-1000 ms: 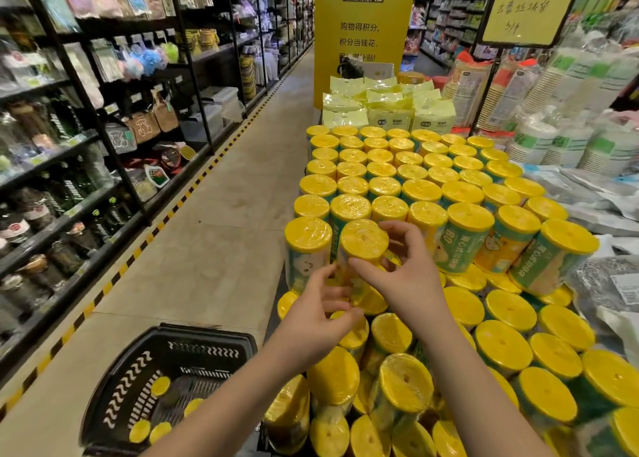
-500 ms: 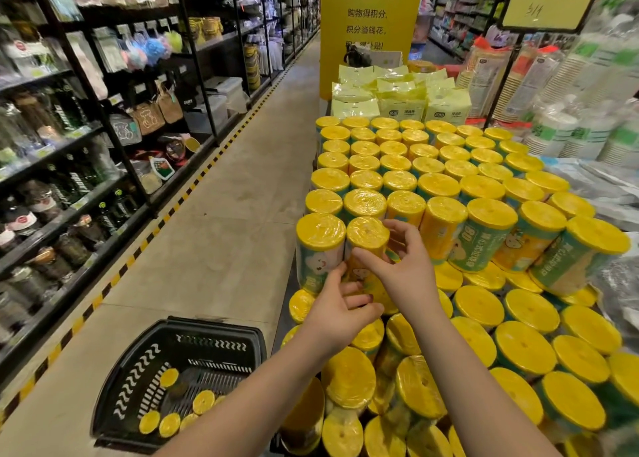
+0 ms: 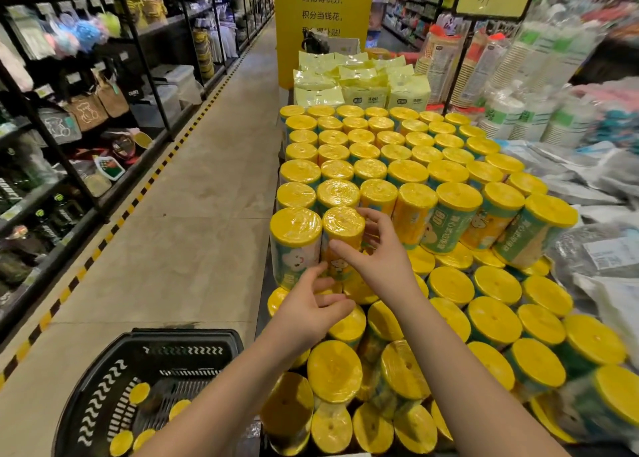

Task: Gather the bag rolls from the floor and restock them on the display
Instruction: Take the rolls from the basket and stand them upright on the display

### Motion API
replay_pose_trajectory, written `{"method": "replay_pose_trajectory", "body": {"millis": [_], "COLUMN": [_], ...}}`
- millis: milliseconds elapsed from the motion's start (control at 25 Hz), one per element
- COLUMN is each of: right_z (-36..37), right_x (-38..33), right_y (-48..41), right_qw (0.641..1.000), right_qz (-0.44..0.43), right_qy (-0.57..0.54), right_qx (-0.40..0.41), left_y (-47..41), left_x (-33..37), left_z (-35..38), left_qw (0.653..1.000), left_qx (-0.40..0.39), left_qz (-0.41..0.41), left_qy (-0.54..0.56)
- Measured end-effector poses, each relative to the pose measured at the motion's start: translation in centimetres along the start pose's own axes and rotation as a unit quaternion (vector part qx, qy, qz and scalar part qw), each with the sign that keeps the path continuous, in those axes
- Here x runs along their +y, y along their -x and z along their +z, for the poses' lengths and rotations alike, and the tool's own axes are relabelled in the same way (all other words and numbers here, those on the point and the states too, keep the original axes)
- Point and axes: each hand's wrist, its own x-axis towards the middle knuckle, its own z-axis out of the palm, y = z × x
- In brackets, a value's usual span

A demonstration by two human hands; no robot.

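Head view, and I'm looking down over the display counter (image 3: 264, 301): my right hand (image 3: 380, 263) is wrapped round one upright bag roll (image 3: 342, 228), thumb across the front of its label, fingers curled behind its yellow top. That roll stands at the near-left corner of the upper layer, touching the neighbouring roll (image 3: 295, 235) on its left. My left hand (image 3: 307, 315) sits lower, fingers half-curled, the forefinger reaching the foot of the same roll; I can't tell whether it is truly gripping or only touching. Behind, the upper layer of rolls (image 3: 408, 171) stands in tidy rows; nearer me the lower layer (image 3: 494, 321) shows its yellow ends, some rolls tipped at the front. Bottom left, a black basket (image 3: 179, 335) sits on the floor (image 3: 173, 231), with several loose rolls (image 3: 139, 392) lying inside. Pale yellow packs (image 3: 363, 86) are stacked beyond the rolls, and dark shelves (image 3: 52, 128) line the aisle's left.
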Motion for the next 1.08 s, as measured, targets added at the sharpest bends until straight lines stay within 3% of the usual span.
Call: {"method": "replay_pose_trajectory", "body": {"millis": [160, 240, 320, 400, 520, 760, 1080], "right_z": [-2.0, -2.8, -4.0, -4.8, -4.9, -1.5, 9.1], "right_x": [-1.0, -1.8, -3.1, -4.9, -7.2, -10.6, -15.0], "right_y": [1.9, 3.4, 4.9, 6.0, 7.0, 8.2, 12.3], "right_qw": [0.997, 0.991, 0.978, 0.942, 0.874, 0.865, 0.832], "right_qz": [-0.009, -0.048, -0.100, -0.181, -0.280, -0.313, -0.349], "right_qy": [0.073, 0.128, 0.181, 0.274, 0.380, 0.346, 0.324], "right_qx": [-0.002, -0.011, -0.038, -0.071, -0.113, -0.185, -0.284], "left_y": [1.7, 2.9, 4.4, 5.6, 7.0, 11.3, 20.0], "left_x": [2.2, 3.7, 5.2, 6.4, 7.7, 7.8, 3.5], "left_z": [-2.0, -3.2, -4.1, -4.6, -4.8, -6.4, -13.8], "left_qw": [0.996, 0.982, 0.936, 0.862, 0.795, 0.756, 0.763], "left_qx": [-0.017, -0.009, 0.034, 0.073, 0.120, 0.185, 0.247], "left_qz": [0.032, 0.071, 0.143, 0.190, 0.169, 0.050, -0.029], "left_qy": [-0.076, -0.173, -0.321, -0.463, -0.570, -0.626, -0.597]}}
